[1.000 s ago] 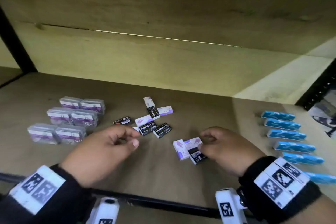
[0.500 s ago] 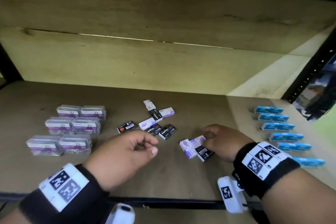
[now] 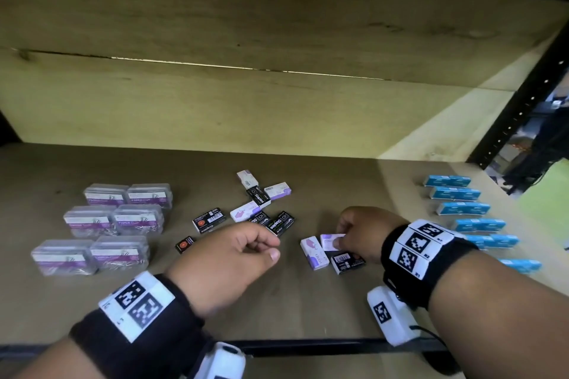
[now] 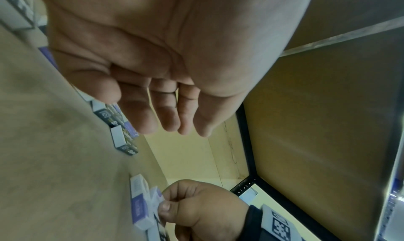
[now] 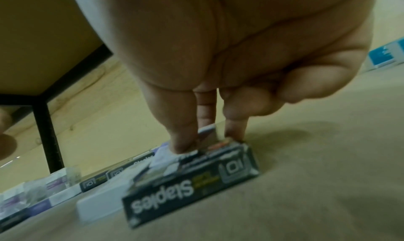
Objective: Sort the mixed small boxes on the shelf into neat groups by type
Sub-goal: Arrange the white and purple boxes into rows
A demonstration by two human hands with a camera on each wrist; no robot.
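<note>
1. White-and-purple box point(image 3: 331, 241), mid-shelf right of the mixed pile, half hidden under fingers; print unreadable.
2. Pinched between right hand point(image 3: 365, 232) thumb and fingertips, beside black staples box point(image 3: 348, 262).
3. Left hand point(image 3: 221, 261) loosely curled, holding nothing, above shelf point(image 3: 292, 311).

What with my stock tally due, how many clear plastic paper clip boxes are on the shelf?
6 clear boxes, on the shelf's left in three rows of two: back pair, middle pair, front pair. None appears hidden.
</note>
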